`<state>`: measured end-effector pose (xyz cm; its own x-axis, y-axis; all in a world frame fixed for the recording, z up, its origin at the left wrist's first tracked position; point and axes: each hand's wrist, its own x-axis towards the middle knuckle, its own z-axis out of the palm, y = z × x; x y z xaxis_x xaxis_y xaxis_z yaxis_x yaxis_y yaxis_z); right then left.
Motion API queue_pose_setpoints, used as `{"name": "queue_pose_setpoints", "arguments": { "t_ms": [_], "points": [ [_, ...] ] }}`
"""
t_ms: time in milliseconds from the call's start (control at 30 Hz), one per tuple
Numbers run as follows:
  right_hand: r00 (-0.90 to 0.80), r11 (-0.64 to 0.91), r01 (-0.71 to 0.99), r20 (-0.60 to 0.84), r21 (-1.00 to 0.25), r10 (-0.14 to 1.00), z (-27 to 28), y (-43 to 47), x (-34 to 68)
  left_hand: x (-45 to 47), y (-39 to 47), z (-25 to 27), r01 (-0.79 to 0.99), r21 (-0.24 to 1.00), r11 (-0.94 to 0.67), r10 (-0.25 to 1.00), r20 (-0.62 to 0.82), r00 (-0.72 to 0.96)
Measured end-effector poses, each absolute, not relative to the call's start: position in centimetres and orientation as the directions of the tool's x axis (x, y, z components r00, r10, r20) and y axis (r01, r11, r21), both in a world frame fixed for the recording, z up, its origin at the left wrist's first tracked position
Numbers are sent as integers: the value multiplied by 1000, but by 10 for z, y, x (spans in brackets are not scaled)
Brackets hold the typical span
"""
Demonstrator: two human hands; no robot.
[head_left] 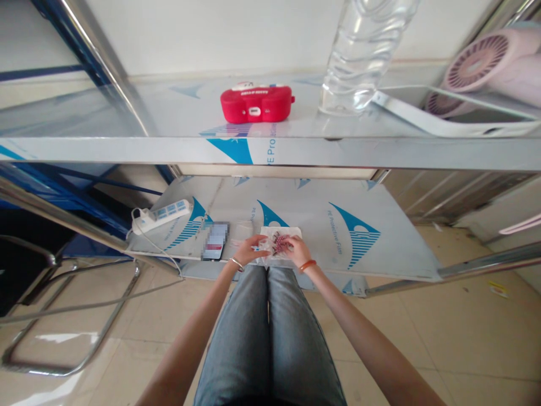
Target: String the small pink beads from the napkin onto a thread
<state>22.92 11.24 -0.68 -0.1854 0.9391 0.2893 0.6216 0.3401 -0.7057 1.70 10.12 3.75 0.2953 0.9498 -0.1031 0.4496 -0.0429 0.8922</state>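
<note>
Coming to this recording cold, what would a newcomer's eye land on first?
Probably the bright red case on the upper shelf, with a clear bottle and pink fan to its right. Next, below, the left hand and right hand meet at a small reddish patterned item near the lower shelf's front edge.

- Small bundle [281, 243]: pinkish red and white, seemingly checked, with dark patches
- Plastic wrap [265, 246]: clear, whitish where it catches light
- Lower shelf [313, 208]: pale grey, printed with blue triangles broken by stripes, and blue lettering
- Table [338, 151]: silvery grey, same blue print
- Case [256, 106]: bright red, white lettering
- Power strip [169, 213]: white, light blue sockets
- Bracelet [307, 265]: orange-red
- Bangle [236, 262]: silver
- Jeans [249, 327]: faded blue
- Fan [477, 62]: pale pink
- Floor [473, 338]: beige tiles
</note>
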Motion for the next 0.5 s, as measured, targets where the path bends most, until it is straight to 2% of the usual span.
{"name": "queue_pose_setpoints", "arguments": {
  "t_ms": [267,500],
  "points": [
    [-213,290,685,196,-669,957,-37,105,225,15,106,36,329,943,-57,945,-56,324],
    [-217,272,708,166,-651,962,-34,103,220,9,93,26,470,881,-50,954,-97,283]
  ]
}}
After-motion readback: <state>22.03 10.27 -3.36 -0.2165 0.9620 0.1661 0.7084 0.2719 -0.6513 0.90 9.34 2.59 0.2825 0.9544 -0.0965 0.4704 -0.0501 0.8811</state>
